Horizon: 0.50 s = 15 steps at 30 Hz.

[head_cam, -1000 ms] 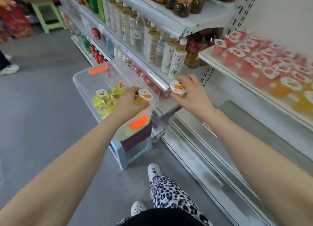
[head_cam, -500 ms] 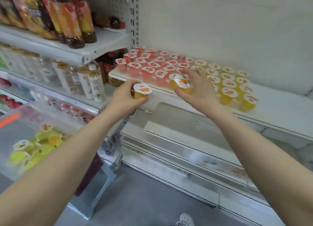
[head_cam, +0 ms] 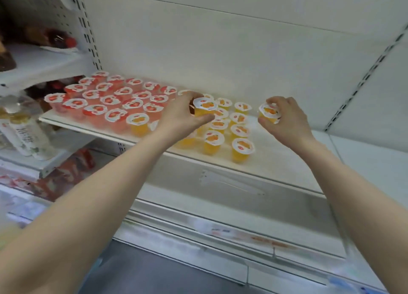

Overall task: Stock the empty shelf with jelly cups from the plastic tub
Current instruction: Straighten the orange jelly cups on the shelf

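While held above the shelf [head_cam: 276,159], each cup shows orange jelly under a white fruit-print lid: left grip [head_cam: 183,117] pinches first cup [head_cam: 204,107], right grip [head_cam: 287,124] pinches second cup [head_cam: 269,112].

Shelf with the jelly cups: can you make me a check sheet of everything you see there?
Surface: white shelf, partly filled, bare at the right.
Job's things: red cups in rows at the left; orange cups beside them; tub not in view.
Clutter: nothing seen.
Hands: left hand grips a first cup, orange, above the orange rows; right hand pinches a second cup, orange, above the bare part.
Cables: nothing seen.
Surroundings: bottles on the next shelves to the left; grey floor below.
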Tool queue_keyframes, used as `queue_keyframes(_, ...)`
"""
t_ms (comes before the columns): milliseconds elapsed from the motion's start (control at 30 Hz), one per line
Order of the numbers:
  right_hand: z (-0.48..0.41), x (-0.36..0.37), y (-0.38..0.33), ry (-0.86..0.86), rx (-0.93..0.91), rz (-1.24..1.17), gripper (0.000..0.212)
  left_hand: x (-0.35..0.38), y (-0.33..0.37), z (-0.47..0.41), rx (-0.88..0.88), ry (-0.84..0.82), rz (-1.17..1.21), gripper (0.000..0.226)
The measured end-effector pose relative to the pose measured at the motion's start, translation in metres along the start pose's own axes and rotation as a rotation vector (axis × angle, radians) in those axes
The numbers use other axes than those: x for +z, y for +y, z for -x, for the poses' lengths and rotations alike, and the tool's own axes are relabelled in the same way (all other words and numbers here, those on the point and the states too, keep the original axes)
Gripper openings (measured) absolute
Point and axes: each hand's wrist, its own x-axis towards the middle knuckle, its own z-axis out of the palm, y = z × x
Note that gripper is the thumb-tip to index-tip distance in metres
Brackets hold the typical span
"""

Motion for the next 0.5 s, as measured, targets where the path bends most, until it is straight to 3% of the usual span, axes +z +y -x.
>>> queue_keyframes(267, -0.043, 0.040, 0.068, -0.204, 0.053, -0.035, 0.043, 0.050, 0.021, -0.039, -0.081, 0.020, -0.032, 0.053)
queue_keyframes(500, -0.068, 0.056, 0.073, -0.219, 0.005, -0.068, 0.039, 0.061, 0.028, -0.054, -0.090, 0.038, -0.034, 0.052)
